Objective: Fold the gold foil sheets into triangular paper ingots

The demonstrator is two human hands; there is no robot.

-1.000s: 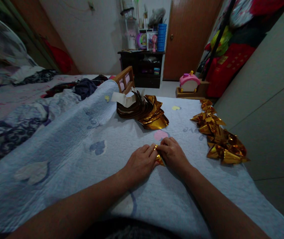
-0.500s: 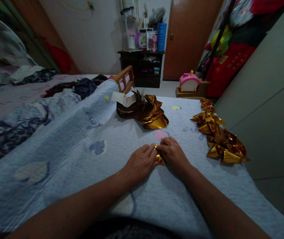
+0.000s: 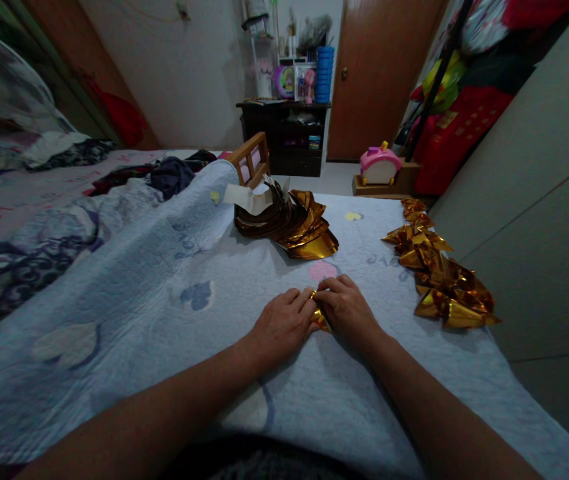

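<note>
The gold foil piece (image 3: 319, 320) lies pinched between the curled fingers of left hand (image 3: 282, 327) and right hand (image 3: 347, 310).

Shiny gold foil (image 3: 320, 320), pale-blue heart-patterned quilt (image 3: 164, 293)

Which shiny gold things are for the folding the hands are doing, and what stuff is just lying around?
Part of the folding:
- gold paper piece, pressed between left hand and right hand
- stack of gold sheets
- row of folded gold pieces

Just lying about:
- pink toy
- dark clothes
- blue quilt underneath
</note>
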